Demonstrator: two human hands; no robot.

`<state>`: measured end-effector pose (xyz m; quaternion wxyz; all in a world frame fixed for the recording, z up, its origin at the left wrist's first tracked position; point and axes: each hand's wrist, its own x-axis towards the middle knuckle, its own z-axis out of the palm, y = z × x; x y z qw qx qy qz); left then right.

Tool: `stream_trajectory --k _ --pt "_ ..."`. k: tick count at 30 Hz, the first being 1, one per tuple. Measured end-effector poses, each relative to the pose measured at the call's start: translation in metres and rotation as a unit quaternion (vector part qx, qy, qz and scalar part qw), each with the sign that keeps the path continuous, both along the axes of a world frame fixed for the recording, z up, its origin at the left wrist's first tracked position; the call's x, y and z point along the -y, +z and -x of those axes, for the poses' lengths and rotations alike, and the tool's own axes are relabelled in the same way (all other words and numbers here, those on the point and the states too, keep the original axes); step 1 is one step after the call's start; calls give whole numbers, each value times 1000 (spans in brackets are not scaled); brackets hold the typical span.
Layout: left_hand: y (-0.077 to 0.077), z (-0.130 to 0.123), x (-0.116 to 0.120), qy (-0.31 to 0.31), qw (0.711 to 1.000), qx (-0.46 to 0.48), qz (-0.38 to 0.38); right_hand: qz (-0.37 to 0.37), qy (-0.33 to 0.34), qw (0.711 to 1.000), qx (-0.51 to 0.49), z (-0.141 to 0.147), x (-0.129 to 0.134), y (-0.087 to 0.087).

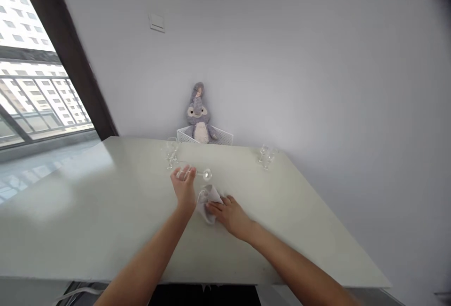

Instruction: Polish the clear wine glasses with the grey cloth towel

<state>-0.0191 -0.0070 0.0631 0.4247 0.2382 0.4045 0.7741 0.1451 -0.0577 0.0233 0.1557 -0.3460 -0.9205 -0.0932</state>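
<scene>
Over the pale, smooth bench, I see the left hand grasping sideways a clear stemmed glass, probably light, slippery and fragile, best held gently around its bowl, while the right hand touches a soft-looking whitish cloth, its grip unclear to me.

Left hand curled, right hand palm-down, forearms bare

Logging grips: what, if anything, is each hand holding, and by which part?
The left hand holds a stemmed glass by its bowl; the right hand touches a cloth, grip unclear.
</scene>
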Motion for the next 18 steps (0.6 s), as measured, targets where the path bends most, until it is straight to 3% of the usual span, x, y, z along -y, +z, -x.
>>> stream_trajectory --k 2,4,7,9,13,16,18 --pt "9 6 7 38 997 -36 -55 44 5 999 11 -1 4 12" --pt "16 3 20 52 992 -73 -93 64 -35 996 -46 -3 6 30" --pt "17 -17 42 2 980 -148 -135 56 -88 978 -182 -1 3 56" --pt "13 -36 53 -48 963 -205 -165 69 -78 965 -242 3 -2 63" --pt "20 -62 60 -94 924 -332 -165 161 -77 927 -331 -1 -24 49" --pt "47 -52 77 -97 906 -385 -146 225 -186 856 -427 -31 -53 26" --pt "65 -33 105 -143 901 -370 -174 229 -290 798 -476 -63 -74 12"
